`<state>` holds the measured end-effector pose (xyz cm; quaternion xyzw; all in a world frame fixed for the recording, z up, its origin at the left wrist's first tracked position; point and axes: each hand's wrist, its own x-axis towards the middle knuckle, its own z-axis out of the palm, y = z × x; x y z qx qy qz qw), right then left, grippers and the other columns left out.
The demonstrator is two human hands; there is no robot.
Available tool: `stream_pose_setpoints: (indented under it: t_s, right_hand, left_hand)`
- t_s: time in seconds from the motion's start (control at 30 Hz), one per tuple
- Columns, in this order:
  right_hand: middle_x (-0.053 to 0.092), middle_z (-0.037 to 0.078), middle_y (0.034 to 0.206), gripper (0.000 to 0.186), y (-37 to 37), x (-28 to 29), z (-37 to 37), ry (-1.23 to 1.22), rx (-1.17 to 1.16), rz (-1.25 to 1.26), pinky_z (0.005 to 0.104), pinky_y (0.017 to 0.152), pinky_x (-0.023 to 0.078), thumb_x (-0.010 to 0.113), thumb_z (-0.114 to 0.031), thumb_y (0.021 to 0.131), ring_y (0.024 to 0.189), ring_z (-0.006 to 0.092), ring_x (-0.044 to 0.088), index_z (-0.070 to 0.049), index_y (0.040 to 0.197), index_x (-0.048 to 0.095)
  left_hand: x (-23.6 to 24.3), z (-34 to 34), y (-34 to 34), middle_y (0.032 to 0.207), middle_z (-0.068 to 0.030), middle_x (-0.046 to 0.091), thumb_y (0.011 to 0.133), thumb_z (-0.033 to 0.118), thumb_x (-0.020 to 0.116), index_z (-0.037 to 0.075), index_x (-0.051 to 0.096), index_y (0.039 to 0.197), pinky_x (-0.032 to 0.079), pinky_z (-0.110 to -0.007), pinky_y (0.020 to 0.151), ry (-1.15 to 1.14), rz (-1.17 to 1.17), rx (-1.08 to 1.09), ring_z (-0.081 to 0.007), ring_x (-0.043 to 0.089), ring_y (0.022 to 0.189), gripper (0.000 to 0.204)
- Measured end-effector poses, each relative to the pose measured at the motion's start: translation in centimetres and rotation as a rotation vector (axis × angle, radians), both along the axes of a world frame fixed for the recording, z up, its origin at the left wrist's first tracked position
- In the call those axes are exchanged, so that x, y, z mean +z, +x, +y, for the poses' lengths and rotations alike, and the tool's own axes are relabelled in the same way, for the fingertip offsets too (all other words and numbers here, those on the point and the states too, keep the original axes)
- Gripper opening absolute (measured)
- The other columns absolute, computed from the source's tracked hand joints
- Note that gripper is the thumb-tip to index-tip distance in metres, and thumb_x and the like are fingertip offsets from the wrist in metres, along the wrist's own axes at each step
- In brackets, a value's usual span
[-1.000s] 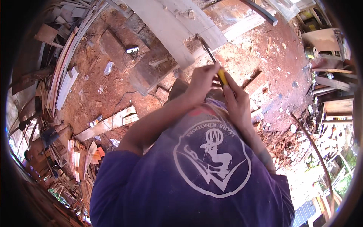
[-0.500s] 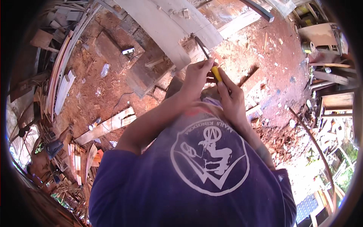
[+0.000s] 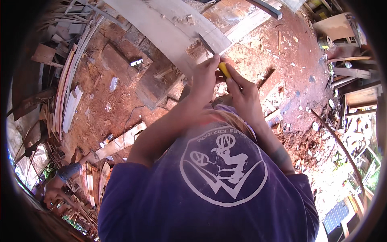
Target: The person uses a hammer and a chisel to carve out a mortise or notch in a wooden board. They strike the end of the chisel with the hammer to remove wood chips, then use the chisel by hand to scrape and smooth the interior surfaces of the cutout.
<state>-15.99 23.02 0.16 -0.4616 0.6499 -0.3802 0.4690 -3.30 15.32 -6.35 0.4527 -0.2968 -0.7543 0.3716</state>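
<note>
A chisel-like tool with a yellow handle and a dark blade points up and away from me, its tip over the pale board at a rough notch. My right hand is closed round the yellow handle. My left hand is closed at the front of the tool, thumb by the blade where it meets the handle; some of its fingers are hidden. Both hands are close together just above my purple shirt.
A dirt floor holds scraps, planks and a small white object. Wood piles line the left and boards and crates the right. A dark bar lies at the top. Another person bends low at the lower left.
My hands and the tool have moved up and a little left in the picture, the tip staying at the board. The other person's arm now reaches further right, toward a plank.
</note>
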Motion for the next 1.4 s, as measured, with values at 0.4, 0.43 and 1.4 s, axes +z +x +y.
stream_pose_setpoints:
  t_s: [0.4, 0.43, 1.4]
  right_hand:
    - [0.073, 0.019, 0.116, 0.044, -0.2, -0.9, 2.4, 0.007, -0.036, -0.023, 0.0301, 0.091, 0.052, 0.053, -0.012, 0.104, 0.102, 0.0138, 0.066, 0.001, 0.146, 0.054]
    - [0.073, 0.020, 0.118, 0.044, 0.0, -0.5, 2.1, 0.029, -0.013, -0.055, 0.0301, 0.092, 0.052, 0.052, -0.011, 0.104, 0.105, 0.0142, 0.066, 0.002, 0.146, 0.054]
    - [0.062, 0.010, 0.062, 0.033, -7.6, -3.9, 1.4, -0.436, 0.467, 0.810, 0.0329, 0.043, 0.046, 0.068, -0.022, 0.096, 0.052, 0.0146, 0.062, -0.020, 0.129, 0.066]
  left_hand:
    - [-1.0, 1.5, 0.3, 0.089, -0.0101, 0.073, 0.108, 0.032, 0.056, -0.004, 0.071, 0.107, 0.061, -0.029, 0.067, 0.069, -0.119, -0.152, -0.0166, 0.073, 0.071, 0.038]
    - [-1.2, 1.5, 0.2, 0.088, -0.0102, 0.073, 0.108, 0.032, 0.056, -0.003, 0.071, 0.106, 0.061, -0.029, 0.066, 0.089, -0.117, -0.093, -0.0168, 0.073, 0.070, 0.038]
    - [-2.0, 3.9, -0.1, 0.103, -0.0060, 0.068, 0.109, 0.041, 0.051, 0.005, 0.066, 0.112, 0.052, -0.035, 0.082, 0.368, 0.149, -0.145, -0.0196, 0.064, 0.093, 0.040]
